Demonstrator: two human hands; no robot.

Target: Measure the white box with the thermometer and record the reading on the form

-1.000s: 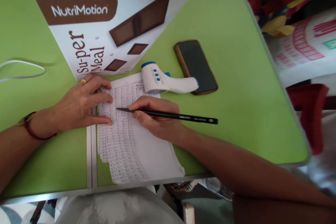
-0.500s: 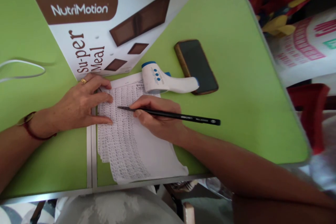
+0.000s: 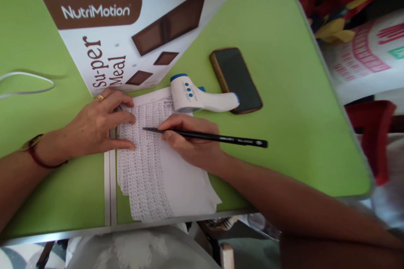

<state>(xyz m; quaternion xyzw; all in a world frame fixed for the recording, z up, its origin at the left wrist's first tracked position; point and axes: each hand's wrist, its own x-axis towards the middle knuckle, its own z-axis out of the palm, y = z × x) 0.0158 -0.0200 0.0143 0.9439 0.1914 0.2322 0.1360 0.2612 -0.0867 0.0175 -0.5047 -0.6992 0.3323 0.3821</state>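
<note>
At the lower centre of the frame, a handwritten sheet (image 3: 151, 176) is laid over other papers on the green table (image 3: 299, 143). Its left and middle parts are filled with close rows of script, while a broad band toward its right edge is left blank; by that measure, the page may be judged well over half written. A black pencil (image 3: 205, 135) is clamped between the thumb and fingers of the right hand (image 3: 203, 151), its tip set over the written rows; whether the paper is touched by it cannot be told. The thumb and fingers of the left hand (image 3: 97, 124) are spread apart, rested on the sheet's left side, with nothing gripped. Above, the sheet is partly covered by an infrared thermometer (image 3: 202, 101).
</note>
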